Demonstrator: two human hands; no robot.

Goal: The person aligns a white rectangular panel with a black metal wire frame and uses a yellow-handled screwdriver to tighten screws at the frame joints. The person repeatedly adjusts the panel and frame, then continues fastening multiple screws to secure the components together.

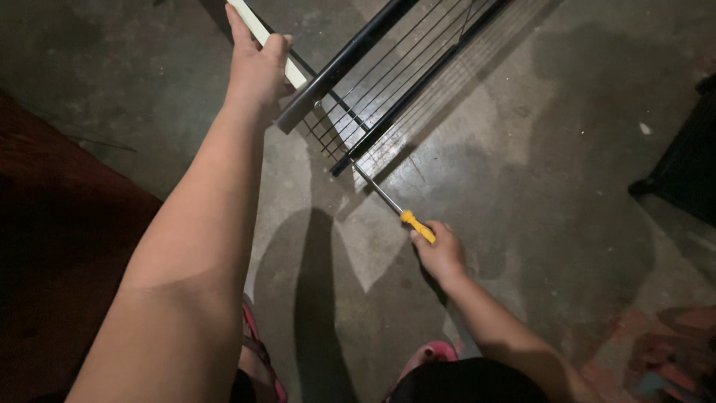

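Over a stained concrete floor [522, 149], the right hand [441, 254] is closed around the yellow plastic handle of a long steel-shafted screwdriver [395, 210], its tip set at the black metal frame strung with thin wires [388, 67]. Farther off, the left hand [256, 63] clamps the frame's pale end bar; rigid and probably light, it is best gripped by the bars, since the wires look bendable.
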